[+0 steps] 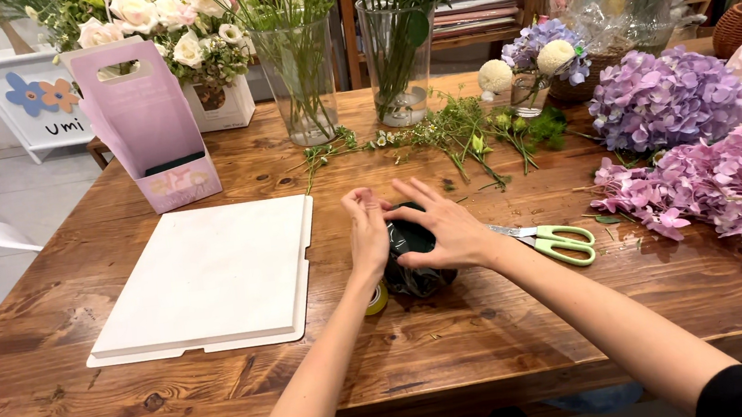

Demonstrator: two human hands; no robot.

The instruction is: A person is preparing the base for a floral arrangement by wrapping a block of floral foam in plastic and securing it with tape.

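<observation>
Frame centre, on wooden table (514,322): right hand (448,228) clasps dark green wrapped bundle (415,264), left hand (367,232) pinches its edge; wrapping step appears underway; next move likely needs tape roll (376,299) under left wrist, green scissors (557,243) lying just right

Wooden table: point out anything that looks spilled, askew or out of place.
Loose green stems and trimmings lie scattered on the wooden table before the glass vases, like cutting debris. The green-handled scissors lie open beside the right hand. The white boards are stacked slightly offset. Nothing looks spilled or broken.
</observation>
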